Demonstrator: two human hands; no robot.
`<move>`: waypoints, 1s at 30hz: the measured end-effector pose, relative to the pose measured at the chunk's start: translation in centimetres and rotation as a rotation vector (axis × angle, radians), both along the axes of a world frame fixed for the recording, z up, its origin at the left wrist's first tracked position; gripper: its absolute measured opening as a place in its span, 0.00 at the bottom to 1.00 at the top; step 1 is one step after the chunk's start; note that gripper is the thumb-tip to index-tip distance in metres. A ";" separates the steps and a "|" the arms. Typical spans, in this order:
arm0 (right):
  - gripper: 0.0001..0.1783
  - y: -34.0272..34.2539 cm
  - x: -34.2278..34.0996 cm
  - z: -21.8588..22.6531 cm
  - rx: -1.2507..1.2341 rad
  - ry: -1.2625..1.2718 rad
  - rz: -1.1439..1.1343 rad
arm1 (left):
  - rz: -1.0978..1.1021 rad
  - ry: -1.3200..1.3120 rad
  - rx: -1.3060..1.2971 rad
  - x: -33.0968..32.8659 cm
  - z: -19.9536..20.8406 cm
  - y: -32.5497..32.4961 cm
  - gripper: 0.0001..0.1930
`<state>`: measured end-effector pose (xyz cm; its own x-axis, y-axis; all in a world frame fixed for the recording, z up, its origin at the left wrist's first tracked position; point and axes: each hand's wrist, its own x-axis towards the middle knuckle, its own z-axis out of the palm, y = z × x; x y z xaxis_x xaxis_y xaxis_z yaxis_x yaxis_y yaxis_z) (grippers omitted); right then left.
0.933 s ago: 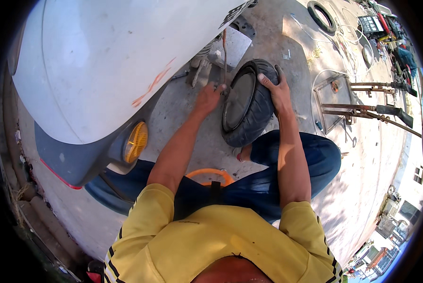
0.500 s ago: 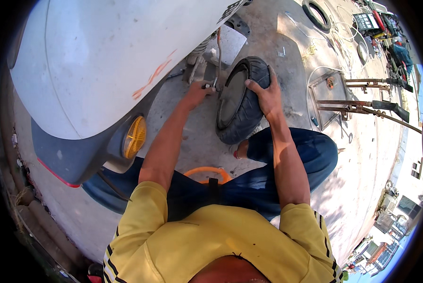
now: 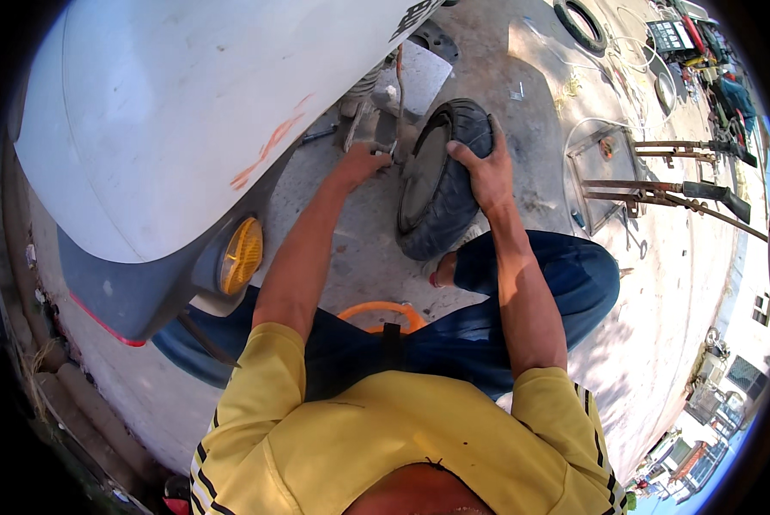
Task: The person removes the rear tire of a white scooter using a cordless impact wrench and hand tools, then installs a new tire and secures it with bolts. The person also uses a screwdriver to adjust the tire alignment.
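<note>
A small black-tyred wheel (image 3: pixel 455 206) stands upright and slightly tilted on the ground before me. My right hand (image 3: pixel 488 172) grips its tread from the right, thumb toward the near sidewall and fingers over the far side. To the left of the wheel, my left hand (image 3: pixel 361 166) is closed by the lower end of a thin rusty rod (image 3: pixel 400 81). Its fingers pinch something small that I cannot make out. The white-bodied vehicle (image 3: pixel 187 112), with an orange lamp (image 3: pixel 242 256), fills the upper left. The wheel's hub side is partly hidden.
A pale block (image 3: pixel 424 77) sits under the vehicle beyond my left hand. To the right lies a metal frame stand (image 3: pixel 595 184) with long handles. A loose tyre (image 3: pixel 581 26) and a white hose (image 3: pixel 651 64) are farther back. An orange ring-shaped object (image 3: pixel 376 309) lies between my legs.
The wheel has tilted and shifted slightly, its top moving a little up and right with my right hand on it. My left hand stays near the rod's lower end.
</note>
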<state>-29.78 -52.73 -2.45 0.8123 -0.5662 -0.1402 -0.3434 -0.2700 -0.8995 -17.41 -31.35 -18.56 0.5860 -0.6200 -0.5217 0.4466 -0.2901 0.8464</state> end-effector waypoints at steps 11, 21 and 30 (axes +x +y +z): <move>0.60 0.2 -0.3 -0.7 0.025 -0.035 -0.003 | 0.014 -0.025 0.083 -0.3 -0.5 -1.4 0.15; 0.62 0.3 -0.8 -0.6 0.030 -0.006 -0.022 | 0.047 -0.509 0.139 -1.3 -1.9 -0.6 0.14; 0.63 1.7 -0.9 0.0 -0.090 0.009 0.017 | 0.219 0.017 -0.037 -2.0 -2.2 0.3 0.11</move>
<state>-30.66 -51.05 -2.49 0.8209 -0.5629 -0.0964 -0.3459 -0.3557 -0.8682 -19.40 -31.10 -20.74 0.7003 -0.4974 -0.5119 0.5097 -0.1537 0.8465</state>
